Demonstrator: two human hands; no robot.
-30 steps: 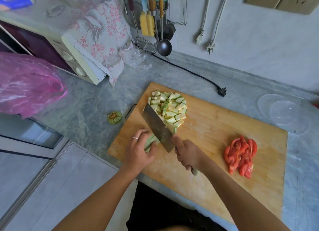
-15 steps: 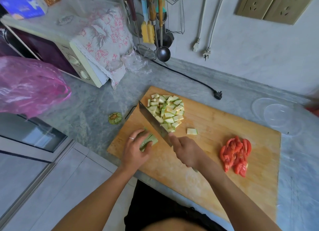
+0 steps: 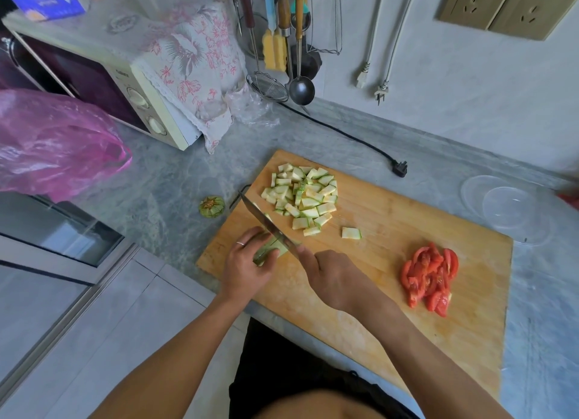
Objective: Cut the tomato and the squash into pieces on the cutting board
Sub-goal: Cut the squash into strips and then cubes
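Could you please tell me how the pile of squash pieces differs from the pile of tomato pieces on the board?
The squash pieces are pale blocks with green skin, heaped at the far left of the cutting board; the tomato pieces are red wedges at its right. The squash pile is larger, with one stray piece beside it. Both lie untouched.

soft, even daylight fills the scene, fairly bright, with only faint shadows under the arms on the cutting board [image 3: 391,230]. no harsh glare. the wide-angle lens bends the wall and table [image 3: 175,193] edges outward. the focus is sharp centrally, softer toward corners.
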